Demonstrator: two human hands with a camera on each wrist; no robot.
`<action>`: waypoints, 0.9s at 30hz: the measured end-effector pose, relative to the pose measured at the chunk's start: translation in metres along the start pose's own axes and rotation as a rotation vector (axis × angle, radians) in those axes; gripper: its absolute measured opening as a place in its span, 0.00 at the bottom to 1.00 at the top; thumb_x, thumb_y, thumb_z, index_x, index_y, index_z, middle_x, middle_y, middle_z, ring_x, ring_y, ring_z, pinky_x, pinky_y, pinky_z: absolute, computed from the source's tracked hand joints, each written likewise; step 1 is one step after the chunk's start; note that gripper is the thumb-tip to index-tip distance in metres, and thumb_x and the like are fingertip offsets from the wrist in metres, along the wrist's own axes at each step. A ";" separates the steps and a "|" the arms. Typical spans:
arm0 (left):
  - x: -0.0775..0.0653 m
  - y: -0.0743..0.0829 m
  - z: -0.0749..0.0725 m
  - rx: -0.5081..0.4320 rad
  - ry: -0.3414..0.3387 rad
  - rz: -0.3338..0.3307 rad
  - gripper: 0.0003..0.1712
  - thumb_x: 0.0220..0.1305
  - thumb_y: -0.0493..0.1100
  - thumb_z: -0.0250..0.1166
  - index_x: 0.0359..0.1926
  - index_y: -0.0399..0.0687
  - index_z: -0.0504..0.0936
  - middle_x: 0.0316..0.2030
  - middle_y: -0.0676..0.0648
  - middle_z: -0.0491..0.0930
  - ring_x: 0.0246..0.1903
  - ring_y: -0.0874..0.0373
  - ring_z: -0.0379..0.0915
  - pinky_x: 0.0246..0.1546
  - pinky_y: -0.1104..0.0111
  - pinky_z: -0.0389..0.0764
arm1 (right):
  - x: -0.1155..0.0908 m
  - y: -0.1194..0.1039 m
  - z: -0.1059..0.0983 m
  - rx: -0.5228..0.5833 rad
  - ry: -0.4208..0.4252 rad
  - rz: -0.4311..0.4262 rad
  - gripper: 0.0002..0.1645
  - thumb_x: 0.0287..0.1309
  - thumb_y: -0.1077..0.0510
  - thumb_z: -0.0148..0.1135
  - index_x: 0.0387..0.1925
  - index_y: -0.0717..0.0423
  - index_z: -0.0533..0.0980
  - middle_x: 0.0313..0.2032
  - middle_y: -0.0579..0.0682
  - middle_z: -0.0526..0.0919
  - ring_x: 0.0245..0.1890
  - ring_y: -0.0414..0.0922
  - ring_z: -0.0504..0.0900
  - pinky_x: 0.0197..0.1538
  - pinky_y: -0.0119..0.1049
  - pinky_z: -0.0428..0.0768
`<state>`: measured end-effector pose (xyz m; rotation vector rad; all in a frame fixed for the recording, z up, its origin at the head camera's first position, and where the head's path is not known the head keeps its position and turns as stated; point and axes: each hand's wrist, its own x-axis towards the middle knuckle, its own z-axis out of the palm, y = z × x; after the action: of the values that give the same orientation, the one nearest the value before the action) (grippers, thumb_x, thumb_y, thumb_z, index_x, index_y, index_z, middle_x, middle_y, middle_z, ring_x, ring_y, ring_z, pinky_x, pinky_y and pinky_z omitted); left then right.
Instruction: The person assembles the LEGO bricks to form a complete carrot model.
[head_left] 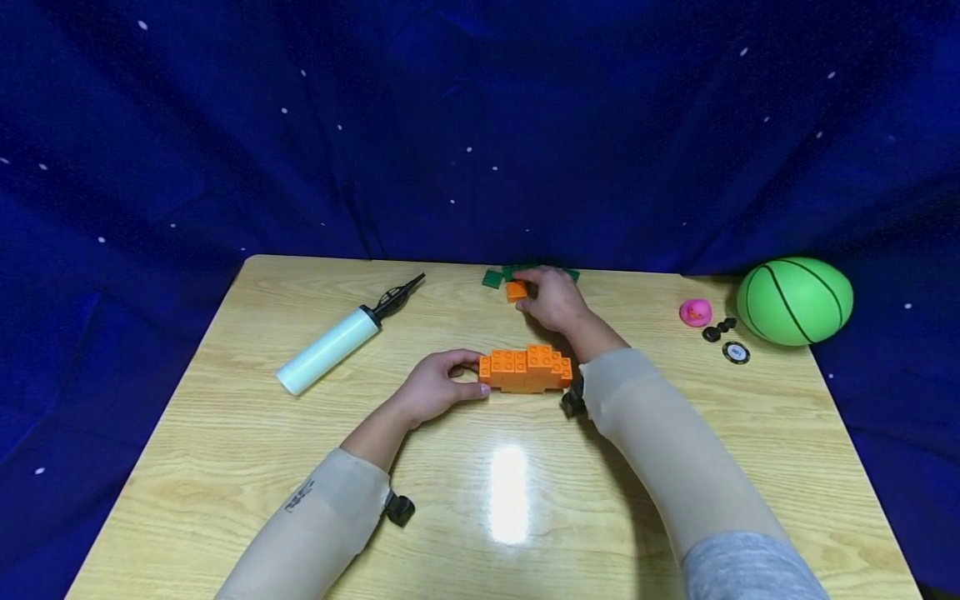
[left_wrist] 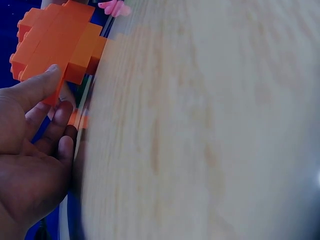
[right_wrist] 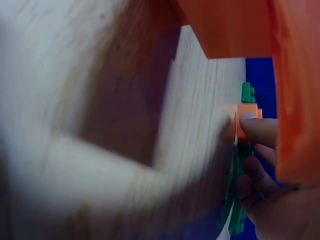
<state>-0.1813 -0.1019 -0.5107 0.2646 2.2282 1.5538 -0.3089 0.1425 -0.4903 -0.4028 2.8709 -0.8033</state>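
Head view shows us a stepped, studded orange build (head_left: 525, 371) near the middle of the wood-grained surface (head_left: 315, 433), backed by starry blue cloth (head_left: 465, 125). From the build, a pump (head_left: 330, 350) lies at nine o'clock, a green ball (head_left: 795, 302) between two and three. Our left grip (head_left: 442, 387) pinches the build's nine-o'clock end between thumb and fingers. Our right grip (head_left: 557, 300), towards twelve, brackets a small orange brick (head_left: 515, 291) near green bricks (head_left: 492, 279); we cannot tell whether it is clenched on it.

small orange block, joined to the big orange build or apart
Apart: bare table shows between the small orange block and the big orange build.
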 end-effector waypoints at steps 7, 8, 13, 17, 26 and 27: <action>0.000 0.002 0.002 0.003 -0.003 0.003 0.29 0.60 0.47 0.79 0.62 0.52 0.83 0.54 0.53 0.84 0.57 0.55 0.78 0.62 0.54 0.75 | -0.008 0.006 0.000 0.007 -0.008 -0.018 0.27 0.68 0.53 0.68 0.67 0.51 0.78 0.66 0.55 0.78 0.70 0.57 0.70 0.76 0.53 0.58; 0.001 0.003 0.002 0.001 -0.004 0.003 0.29 0.60 0.47 0.79 0.62 0.52 0.83 0.54 0.53 0.84 0.57 0.55 0.78 0.62 0.54 0.75 | -0.009 0.007 0.001 0.012 -0.004 -0.023 0.27 0.68 0.53 0.68 0.66 0.51 0.79 0.65 0.55 0.79 0.69 0.56 0.71 0.75 0.52 0.61; -0.001 0.004 0.001 0.007 0.009 -0.006 0.29 0.60 0.48 0.79 0.62 0.53 0.83 0.54 0.53 0.83 0.57 0.54 0.78 0.62 0.54 0.76 | -0.017 0.008 -0.001 0.024 0.005 -0.050 0.26 0.66 0.52 0.70 0.65 0.50 0.80 0.64 0.54 0.80 0.68 0.55 0.73 0.71 0.51 0.68; -0.002 0.004 0.000 0.013 0.012 -0.009 0.30 0.59 0.48 0.79 0.62 0.53 0.83 0.55 0.52 0.83 0.58 0.54 0.78 0.63 0.54 0.75 | -0.024 0.005 -0.006 0.023 0.008 -0.071 0.27 0.67 0.51 0.70 0.65 0.48 0.80 0.65 0.53 0.79 0.69 0.55 0.72 0.71 0.53 0.68; 0.000 0.004 0.002 0.023 0.004 0.001 0.29 0.62 0.47 0.77 0.64 0.52 0.82 0.56 0.52 0.83 0.59 0.53 0.77 0.64 0.53 0.74 | -0.044 0.000 -0.020 0.069 0.038 -0.098 0.24 0.68 0.52 0.68 0.65 0.44 0.81 0.62 0.48 0.82 0.46 0.49 0.83 0.54 0.49 0.80; 0.000 0.004 0.003 0.023 0.004 0.000 0.29 0.62 0.47 0.77 0.64 0.52 0.82 0.56 0.51 0.83 0.59 0.53 0.77 0.64 0.53 0.74 | -0.045 0.000 -0.021 0.071 0.041 -0.100 0.24 0.68 0.52 0.68 0.65 0.43 0.81 0.61 0.48 0.82 0.42 0.48 0.82 0.51 0.48 0.81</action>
<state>-0.1801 -0.0984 -0.5079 0.2689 2.2508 1.5307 -0.2699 0.1658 -0.4701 -0.5309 2.8695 -0.9376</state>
